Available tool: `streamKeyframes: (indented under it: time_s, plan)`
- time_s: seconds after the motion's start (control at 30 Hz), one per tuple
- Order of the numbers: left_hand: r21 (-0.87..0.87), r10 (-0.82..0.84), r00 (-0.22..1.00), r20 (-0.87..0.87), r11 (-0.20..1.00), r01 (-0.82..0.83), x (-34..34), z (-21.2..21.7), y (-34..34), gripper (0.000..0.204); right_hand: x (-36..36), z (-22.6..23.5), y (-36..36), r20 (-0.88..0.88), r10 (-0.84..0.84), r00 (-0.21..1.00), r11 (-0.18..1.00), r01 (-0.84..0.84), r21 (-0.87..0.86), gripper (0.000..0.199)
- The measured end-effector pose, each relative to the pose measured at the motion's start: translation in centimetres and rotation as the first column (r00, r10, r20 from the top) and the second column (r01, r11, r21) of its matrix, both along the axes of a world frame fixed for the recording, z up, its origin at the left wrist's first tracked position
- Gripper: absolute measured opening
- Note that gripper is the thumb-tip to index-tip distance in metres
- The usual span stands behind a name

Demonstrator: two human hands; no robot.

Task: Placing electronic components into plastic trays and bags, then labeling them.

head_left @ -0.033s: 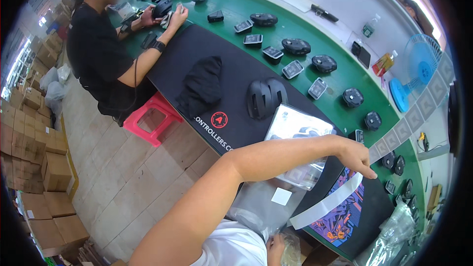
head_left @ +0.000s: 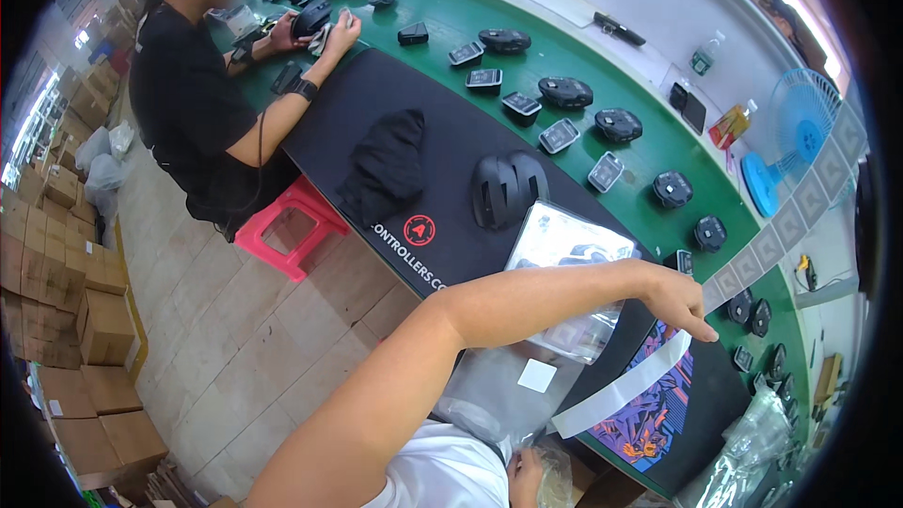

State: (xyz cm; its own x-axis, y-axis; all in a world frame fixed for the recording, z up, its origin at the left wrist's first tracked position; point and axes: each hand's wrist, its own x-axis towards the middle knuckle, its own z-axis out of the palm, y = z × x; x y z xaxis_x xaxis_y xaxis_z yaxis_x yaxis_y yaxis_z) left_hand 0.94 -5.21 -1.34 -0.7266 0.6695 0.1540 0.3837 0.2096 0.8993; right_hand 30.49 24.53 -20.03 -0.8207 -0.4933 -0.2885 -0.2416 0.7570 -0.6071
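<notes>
My left arm reaches across the table to the right. The fingers of my left hand (head_left: 679, 303) are closed on a long label strip (head_left: 785, 221) with grey square prints. Its printed part stretches up to the right, past the fan; a pale, blank-looking length hangs from my hand and curls down over a purple-orange patterned sheet (head_left: 649, 400). At the lower edge, close to my white shirt, is my right hand (head_left: 525, 480). It is beside a grey translucent bag (head_left: 489, 390) bearing a white square label (head_left: 536, 376) and some clear plastic; its fingers are mostly hidden.
Clear-wrapped printed sheets (head_left: 564, 235) lie beside black slotted curved pieces (head_left: 508, 188) and black cloth (head_left: 386, 165). Small screened devices (head_left: 560, 134) and rounded black ones (head_left: 566, 90) line the green table. A blue fan (head_left: 807, 136) stands right. A co-worker (head_left: 193, 103) sits left; cartons (head_left: 108, 329) are stacked behind.
</notes>
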Motion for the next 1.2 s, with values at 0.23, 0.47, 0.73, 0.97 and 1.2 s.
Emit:
streamKeyframes:
  time_s: [0.23, 0.47, 0.73, 0.97, 1.2]
  plan:
    - [-0.062, -0.023, 0.999, 0.042, 0.998, 0.025, 0.0, -0.1, 0.8, 0.064, 0.7, 1.1, -1.8, 0.061, 0.293, 0.954, 0.839, -0.287, 0.462, 0.043]
    - [-0.003, 0.027, 0.996, 0.088, 1.0, -0.027, -2.0, -1.3, -0.9, 0.06, -3.1, 2.5, -7.1, 0.136, 0.433, 0.891, 0.725, -0.434, 0.535, 0.018]
    - [0.004, 0.019, 1.0, 0.017, 1.0, -0.019, -1.0, 0.5, -1.0, 0.071, 0.9, 0.1, -6.2, -0.44, 0.156, 0.884, 0.915, 0.039, 0.402, 0.01]
    - [-0.013, 0.105, 0.991, 0.085, 0.995, -0.104, -1.3, -0.4, -1.5, 0.078, -0.4, 4.5, -9.3, -0.171, 0.375, 0.911, 0.896, -0.31, 0.318, 0.027]
    - [-0.021, 0.088, 0.989, 0.115, 0.996, -0.086, -1.6, -0.2, -1.4, 0.078, -5.7, 1.9, -21.6, 0.025, 0.497, 0.867, 0.855, -0.485, -0.182, 0.055]
